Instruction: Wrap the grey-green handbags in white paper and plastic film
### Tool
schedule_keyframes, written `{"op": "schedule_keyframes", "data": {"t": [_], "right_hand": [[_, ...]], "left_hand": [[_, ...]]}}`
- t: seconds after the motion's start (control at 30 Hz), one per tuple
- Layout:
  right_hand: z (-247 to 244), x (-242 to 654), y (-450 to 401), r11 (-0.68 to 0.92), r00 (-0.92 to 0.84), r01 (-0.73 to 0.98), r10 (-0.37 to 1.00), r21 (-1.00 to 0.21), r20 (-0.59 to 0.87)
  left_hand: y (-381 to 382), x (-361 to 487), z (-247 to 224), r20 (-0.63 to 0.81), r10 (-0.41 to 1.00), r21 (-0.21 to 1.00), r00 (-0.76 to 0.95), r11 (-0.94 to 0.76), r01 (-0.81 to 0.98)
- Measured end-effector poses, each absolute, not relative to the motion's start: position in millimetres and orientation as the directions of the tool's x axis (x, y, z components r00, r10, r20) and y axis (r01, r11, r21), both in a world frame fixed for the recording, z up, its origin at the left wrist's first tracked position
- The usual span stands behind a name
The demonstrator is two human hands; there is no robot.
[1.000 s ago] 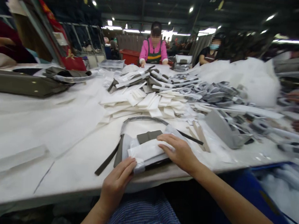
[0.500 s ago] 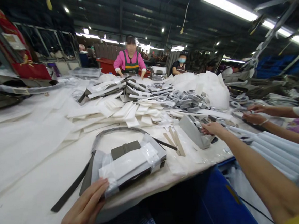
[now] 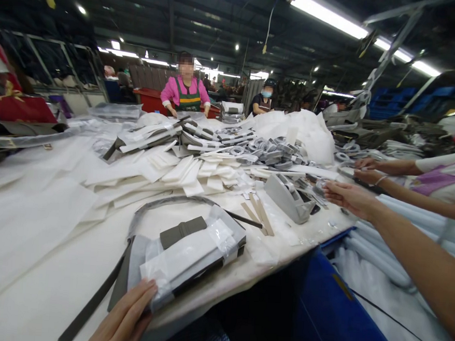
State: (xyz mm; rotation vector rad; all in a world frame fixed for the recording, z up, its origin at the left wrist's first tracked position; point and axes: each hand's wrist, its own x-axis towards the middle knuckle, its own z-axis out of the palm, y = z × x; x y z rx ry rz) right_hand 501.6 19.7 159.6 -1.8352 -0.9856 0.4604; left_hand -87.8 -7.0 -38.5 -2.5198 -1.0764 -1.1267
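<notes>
My left hand grips the near left corner of a grey bag, fingers on its clear-wrapped top and thumb at the lower edge. White padding and a dark grey piece lie on the bag. Its wrapped handle arches behind it, and a dark strap trails to the left. My right hand is raised just right of a grey tape dispenser, fingers pinched together; a small shiny clear bit shows at the tips, too unclear to name.
Beige strips lie between bag and dispenser. White sheets and wrapped grey parts are heaped behind. A blue bin stands below the table edge. Another person's hands work at the right; a person in pink stands opposite.
My right hand has moved away from the tape dispenser to its right. My left hand stays on the bag. The view has shifted slightly to the right.
</notes>
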Motion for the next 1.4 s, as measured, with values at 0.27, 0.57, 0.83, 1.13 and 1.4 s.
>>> {"op": "schedule_keyframes", "data": {"t": [0.27,0.57,0.83,1.13,1.4], "right_hand": [[145,493,-10,-0.155,0.508,0.077,0.856,-0.985,-0.094],[107,322,-4,-0.06,0.069,0.04,0.996,-0.997,-0.057],[79,154,-9,-0.112,-0.346,-0.065,0.934,-0.992,-0.083],[89,136,1,-0.03,-0.509,0.364,0.831,-0.931,-0.226],[141,122,31,0.55,-0.784,0.619,0.474,-0.561,-0.4]], "left_hand": [[-2,-93,-46,0.706,0.53,0.138,0.47,-0.754,0.642],[-16,-76,-23,0.734,0.569,0.17,0.37,-0.682,0.712],[-20,-69,-15,0.705,0.64,0.298,0.304,-0.657,0.692],[-19,-70,-23,0.723,0.623,0.325,0.298,-0.688,0.649],[-17,-71,-22,0.761,0.587,0.316,0.277,-0.707,0.633]]}}
